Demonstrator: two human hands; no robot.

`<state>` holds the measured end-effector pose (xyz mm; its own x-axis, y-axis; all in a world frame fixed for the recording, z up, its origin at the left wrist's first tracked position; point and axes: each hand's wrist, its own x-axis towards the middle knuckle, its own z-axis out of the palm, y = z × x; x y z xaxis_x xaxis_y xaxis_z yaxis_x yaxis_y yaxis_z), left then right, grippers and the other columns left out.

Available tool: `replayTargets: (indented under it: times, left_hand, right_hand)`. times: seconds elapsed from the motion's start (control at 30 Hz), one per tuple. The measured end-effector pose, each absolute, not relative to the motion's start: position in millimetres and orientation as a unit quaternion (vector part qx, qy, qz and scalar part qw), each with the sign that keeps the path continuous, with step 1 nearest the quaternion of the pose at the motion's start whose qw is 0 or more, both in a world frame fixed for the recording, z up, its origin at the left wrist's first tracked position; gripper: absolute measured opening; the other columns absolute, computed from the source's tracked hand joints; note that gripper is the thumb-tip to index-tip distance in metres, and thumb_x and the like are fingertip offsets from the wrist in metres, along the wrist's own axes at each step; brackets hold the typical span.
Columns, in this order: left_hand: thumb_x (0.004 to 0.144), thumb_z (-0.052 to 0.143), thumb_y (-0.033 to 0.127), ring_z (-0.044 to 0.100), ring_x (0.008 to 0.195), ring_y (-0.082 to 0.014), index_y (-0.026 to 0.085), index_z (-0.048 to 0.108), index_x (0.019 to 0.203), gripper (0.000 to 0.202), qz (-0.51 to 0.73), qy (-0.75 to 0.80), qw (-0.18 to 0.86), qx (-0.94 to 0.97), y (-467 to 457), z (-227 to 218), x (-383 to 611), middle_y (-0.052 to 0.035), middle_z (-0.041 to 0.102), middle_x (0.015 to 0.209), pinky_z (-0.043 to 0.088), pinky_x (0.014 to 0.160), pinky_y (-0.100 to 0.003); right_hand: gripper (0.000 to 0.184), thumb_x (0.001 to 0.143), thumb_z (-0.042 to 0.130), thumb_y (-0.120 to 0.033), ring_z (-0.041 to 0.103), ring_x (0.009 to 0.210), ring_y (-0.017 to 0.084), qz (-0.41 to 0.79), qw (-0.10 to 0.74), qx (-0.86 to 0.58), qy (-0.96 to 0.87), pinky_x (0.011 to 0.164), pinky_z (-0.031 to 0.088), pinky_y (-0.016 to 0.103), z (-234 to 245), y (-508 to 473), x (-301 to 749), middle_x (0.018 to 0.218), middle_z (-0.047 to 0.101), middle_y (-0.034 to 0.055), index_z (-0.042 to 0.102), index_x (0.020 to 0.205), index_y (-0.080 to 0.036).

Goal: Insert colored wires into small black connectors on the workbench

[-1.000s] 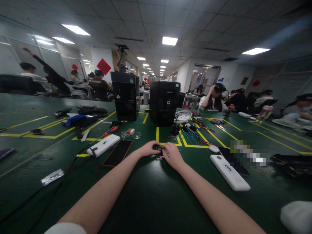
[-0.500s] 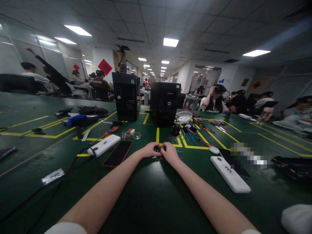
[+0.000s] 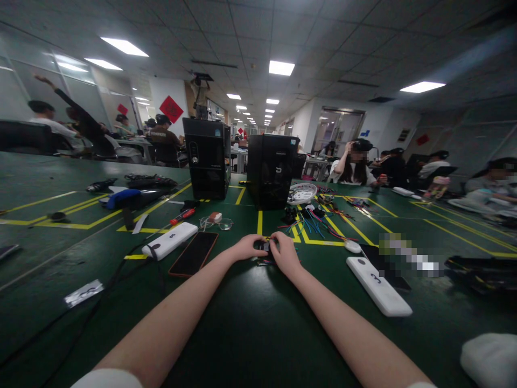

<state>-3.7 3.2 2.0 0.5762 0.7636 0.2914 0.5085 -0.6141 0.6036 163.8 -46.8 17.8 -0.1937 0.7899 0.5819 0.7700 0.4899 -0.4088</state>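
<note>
Both arms reach forward over the green table. My left hand [image 3: 249,247] has its thumb and fingers curled at the left side of a small dark part [image 3: 264,248], whose kind I cannot make out. From the right, my right hand [image 3: 285,253] closes on the same part with bent fingers. Thin coloured wires [image 3: 265,263] show just below the part, partly covered by the right hand. Ahead of the hands stand two black computer cases [image 3: 208,161]. A phone [image 3: 194,253] with an orange edge lies left of my left hand.
White power banks lie on both sides, one marked 8 [image 3: 172,241] and one marked 3 [image 3: 377,288]. Glasses [image 3: 222,222] and a red-handled screwdriver [image 3: 181,216] lie at left. Loose wires [image 3: 315,223] and a white basket [image 3: 302,192] are at right. A person [image 3: 355,164] sits across the table.
The fingers of my right hand have shifted a little, and more of the small dark part shows between the hands. The whole view has moved slightly.
</note>
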Motion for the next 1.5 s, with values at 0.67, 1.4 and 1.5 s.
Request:
replayTargets:
  times: [0.67,1.4,1.5]
  left_hand:
    - [0.071,0.064,0.034,0.057,0.094,-0.0228,0.016,0.062,0.103,0.037,0.283,0.377,0.237,0.849,1,4,-6,-0.0079,0.063,0.102,0.043,0.085,-0.032]
    - [0.069,0.067,0.033,0.056,0.099,-0.0220,0.018,0.035,0.132,0.072,0.310,0.354,0.279,0.837,-3,3,-6,-0.0073,0.061,0.103,0.040,0.091,-0.035]
    - [0.072,0.065,0.031,0.051,0.111,-0.0229,0.020,0.032,0.134,0.072,0.310,0.358,0.290,0.832,-4,2,-6,-0.0091,0.059,0.115,0.035,0.097,-0.036]
  right_hand:
    - [0.017,0.072,0.052,-0.013,0.058,0.080,0.022,-0.054,0.078,-0.462,-0.882,0.070,0.043,0.030,31,-75,167,0.088,0.063,0.0119,0.062,0.086,-0.015]
    - [0.034,0.087,0.038,-0.027,0.062,0.085,0.022,-0.021,0.066,-0.554,-0.829,0.070,0.041,0.028,31,-65,177,0.095,0.065,0.0086,0.042,0.121,-0.021]
    - [0.030,0.085,0.042,-0.031,0.062,0.085,0.023,-0.035,0.048,-0.601,-0.797,0.069,0.042,0.029,37,-58,188,0.091,0.065,0.0095,0.047,0.112,-0.019]
